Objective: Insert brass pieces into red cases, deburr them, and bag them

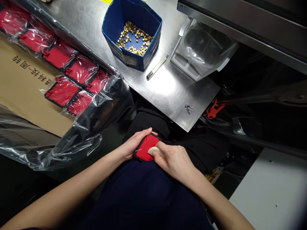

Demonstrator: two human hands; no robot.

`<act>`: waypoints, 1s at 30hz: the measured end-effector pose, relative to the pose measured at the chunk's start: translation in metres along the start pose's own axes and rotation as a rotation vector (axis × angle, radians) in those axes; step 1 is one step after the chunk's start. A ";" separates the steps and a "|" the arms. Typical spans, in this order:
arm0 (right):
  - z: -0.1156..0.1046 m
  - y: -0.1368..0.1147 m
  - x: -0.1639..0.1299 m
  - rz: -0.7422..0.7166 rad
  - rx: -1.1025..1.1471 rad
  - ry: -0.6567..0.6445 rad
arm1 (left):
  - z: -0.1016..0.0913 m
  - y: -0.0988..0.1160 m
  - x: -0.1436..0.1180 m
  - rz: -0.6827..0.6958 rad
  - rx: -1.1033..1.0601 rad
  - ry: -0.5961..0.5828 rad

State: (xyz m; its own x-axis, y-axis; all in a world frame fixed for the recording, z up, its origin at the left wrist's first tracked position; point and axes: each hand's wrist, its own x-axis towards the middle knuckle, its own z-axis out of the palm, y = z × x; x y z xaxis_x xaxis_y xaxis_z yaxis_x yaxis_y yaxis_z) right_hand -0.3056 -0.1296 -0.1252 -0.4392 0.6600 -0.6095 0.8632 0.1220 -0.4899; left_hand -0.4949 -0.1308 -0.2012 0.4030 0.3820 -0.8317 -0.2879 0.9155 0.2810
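Against my lap, my left hand (pixel 134 143) grips the left edge of a red panel with a black rim (pixel 145 147). My right hand (pixel 174 158) pinches a cream-coloured, rounded pad (pixel 153 150) between thumb and fingers. The pad touches the red face of the panel. Part of the pad is covered by my fingers, and the panel's right side is partly hidden by my right hand.
At left, a plastic-lined box (pixel 96 105) holds several similar red panels (pixel 62 92) on cardboard (pixel 31 83). On the metal table (pixel 168 102) are a blue bin (pixel 146 60) of small brass parts, a cutter-like tool (pixel 157 67), nail clippers (pixel 189 108) and a white tray (pixel 187 68). An orange handle (pixel 213 110) is beside it.
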 end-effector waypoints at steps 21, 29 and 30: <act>0.002 0.009 0.004 0.020 0.062 0.051 | -0.002 0.001 0.002 -0.021 -0.058 -0.006; 0.008 0.013 0.002 -0.153 0.036 0.069 | -0.001 0.000 0.003 -0.042 -0.084 0.014; 0.008 0.013 0.004 -0.144 0.027 0.099 | -0.001 0.000 0.003 -0.045 -0.091 0.018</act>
State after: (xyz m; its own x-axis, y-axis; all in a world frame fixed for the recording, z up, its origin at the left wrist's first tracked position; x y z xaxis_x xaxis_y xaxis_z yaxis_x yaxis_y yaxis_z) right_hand -0.2975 -0.1316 -0.1390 -0.5300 0.7070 -0.4683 0.7856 0.2014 -0.5851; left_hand -0.4942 -0.1300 -0.2039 0.4016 0.3374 -0.8514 -0.3479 0.9162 0.1989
